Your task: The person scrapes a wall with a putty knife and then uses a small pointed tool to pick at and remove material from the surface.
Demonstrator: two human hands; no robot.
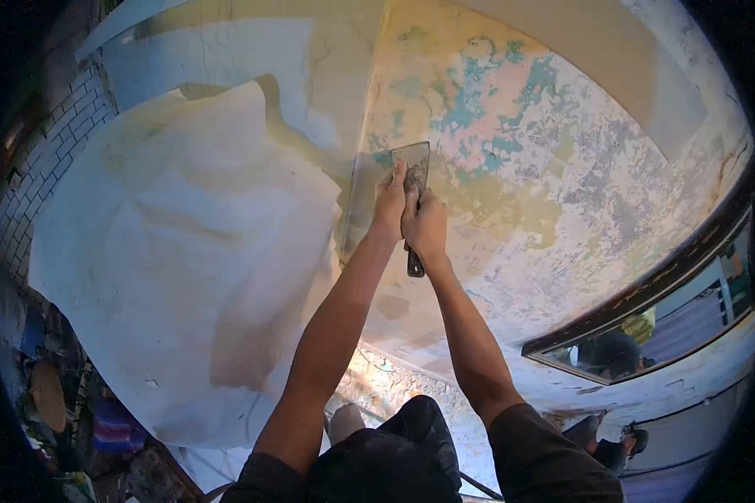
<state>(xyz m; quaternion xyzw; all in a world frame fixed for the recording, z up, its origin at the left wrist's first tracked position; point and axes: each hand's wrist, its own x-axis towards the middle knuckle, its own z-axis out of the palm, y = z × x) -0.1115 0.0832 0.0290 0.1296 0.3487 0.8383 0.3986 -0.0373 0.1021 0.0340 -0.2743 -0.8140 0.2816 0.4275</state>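
A paint scraper [413, 157] with a broad, stained metal blade and a dark handle is held up against the wall [512, 193]. My right hand [426, 225] is wrapped around the handle, whose butt end sticks out below the palm. My left hand [389, 199] is closed at the scraper's left side, thumb up along the blade; its other fingers are partly hidden. Around the blade the wall is patchy, with turquoise, pink and whitish areas. Left of my hands hangs a large, pale, loose sheet [184, 226] with a ragged right edge.
A dark-framed glass pane [654, 314] is set low on the right. Another person [617, 444] shows at the lower right. White brick-patterned tiling [54, 155] runs down the far left, above assorted clutter [50, 394]. Pale debris [394, 381] lies below my arms.
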